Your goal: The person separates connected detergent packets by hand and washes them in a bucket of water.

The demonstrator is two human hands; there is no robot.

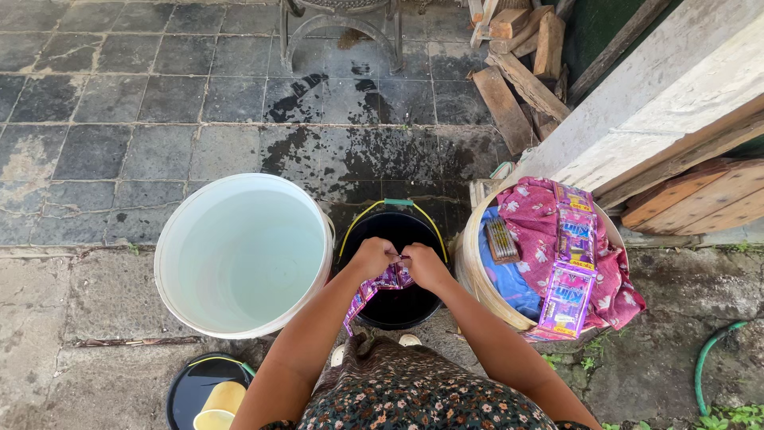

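White bucket [243,255] of water at 9 o'clock; black bucket [395,267] centre; laundry basket [476,271] at 3 o'clock. Both hands, left [372,256] and right [424,265], pinch a purple sachet [387,279] over the black bucket. Best torn low over the bucket, I judge.

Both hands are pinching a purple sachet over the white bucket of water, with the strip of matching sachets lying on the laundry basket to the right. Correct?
Not quite. In the head view, both hands hold the purple sachet over the black bucket, not the white bucket beside it. The strip of sachets does lie on the laundry basket.
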